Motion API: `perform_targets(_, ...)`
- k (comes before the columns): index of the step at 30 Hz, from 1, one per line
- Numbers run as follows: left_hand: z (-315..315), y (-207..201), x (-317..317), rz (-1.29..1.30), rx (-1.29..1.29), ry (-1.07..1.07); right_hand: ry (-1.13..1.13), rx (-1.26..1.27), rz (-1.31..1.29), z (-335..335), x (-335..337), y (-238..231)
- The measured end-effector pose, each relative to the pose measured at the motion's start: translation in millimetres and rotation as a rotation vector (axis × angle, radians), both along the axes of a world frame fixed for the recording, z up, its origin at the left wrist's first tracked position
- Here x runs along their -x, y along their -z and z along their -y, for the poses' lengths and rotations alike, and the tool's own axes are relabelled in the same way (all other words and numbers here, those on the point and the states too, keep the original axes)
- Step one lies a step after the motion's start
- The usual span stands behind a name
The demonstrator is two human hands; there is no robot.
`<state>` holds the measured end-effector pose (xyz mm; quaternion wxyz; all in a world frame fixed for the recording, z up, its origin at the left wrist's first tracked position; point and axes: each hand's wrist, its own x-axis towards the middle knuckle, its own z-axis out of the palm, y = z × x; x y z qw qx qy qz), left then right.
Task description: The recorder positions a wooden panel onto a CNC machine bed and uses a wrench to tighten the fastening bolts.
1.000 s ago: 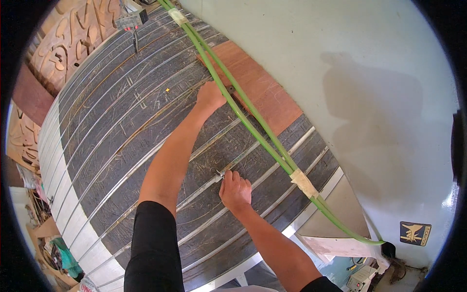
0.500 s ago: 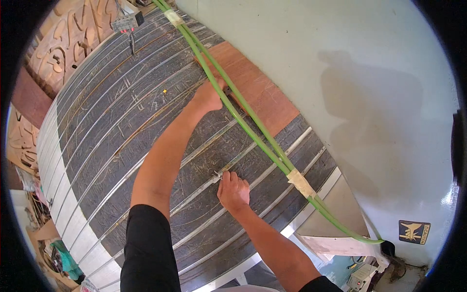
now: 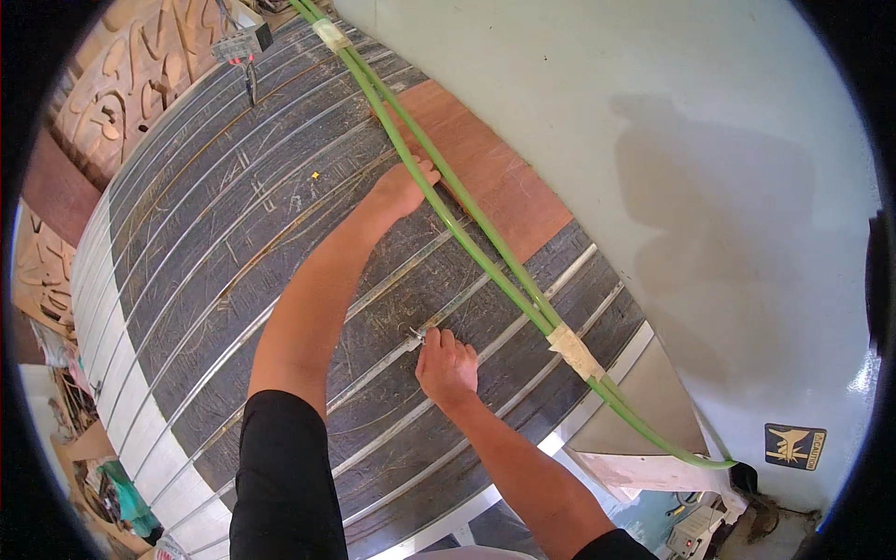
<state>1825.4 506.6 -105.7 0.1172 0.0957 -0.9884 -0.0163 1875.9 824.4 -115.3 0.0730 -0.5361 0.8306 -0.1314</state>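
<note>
My left hand (image 3: 403, 189) is at the near edge of a flat reddish-brown wooden board (image 3: 495, 163). Its fingers look curled and are partly covered by the green hoses (image 3: 448, 219) running over the board, so anything in them is hidden. Closer to me, my right hand (image 3: 450, 366) is closed, thumb and fingertips pinching a small silvery metal fitting (image 3: 417, 337). That fitting sits on one of the metal strips (image 3: 373, 371) that cross the scratched dark bed (image 3: 308, 243).
Cream tape binds the hoses in two places, such as this wrap (image 3: 576, 352). A pale machine panel (image 3: 569, 56) borders the right side. At the upper left are a grey box (image 3: 241, 44) with cables and cut-out wooden sheets (image 3: 121, 84). Beyond the bed's left edge lies green cloth (image 3: 129, 499).
My left hand has shifted slightly at the hoses, and its fingertips now show more over the board's edge. My right hand has stayed in place on the metal fitting.
</note>
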Motion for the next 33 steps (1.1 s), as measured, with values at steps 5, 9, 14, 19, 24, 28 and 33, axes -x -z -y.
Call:
perform_targets(5, -22, -21, -4, -0.044, -0.328, -0.361, 0.002, -0.031, 0.01, -2, 3, -1)
perform_targets(9, -19, -12, -11, -0.057, -0.37, -0.353, 0.005, -0.015, 0.024, -2, 2, -2)
perform_targets(14, -11, -1, -13, -0.022, -0.361, -0.364, 0.012, 0.045, 0.038, -2, 2, -1)
perform_targets(19, -5, -1, -18, 0.021, -0.333, -0.305, -0.01, 0.076, 0.038, -1, 0, 2)
perform_targets(24, -28, -27, -8, 0.02, -0.353, -0.491, -0.02, 0.052, 0.026, -4, 8, 1)
perform_targets(28, -15, -24, -21, 0.038, -0.259, -0.425, -0.024, 0.037, 0.022, -1, 1, -4)
perform_targets(33, -20, -17, -11, -0.034, -0.237, -0.423, 0.0, 0.016, -0.024, -2, 2, 0)
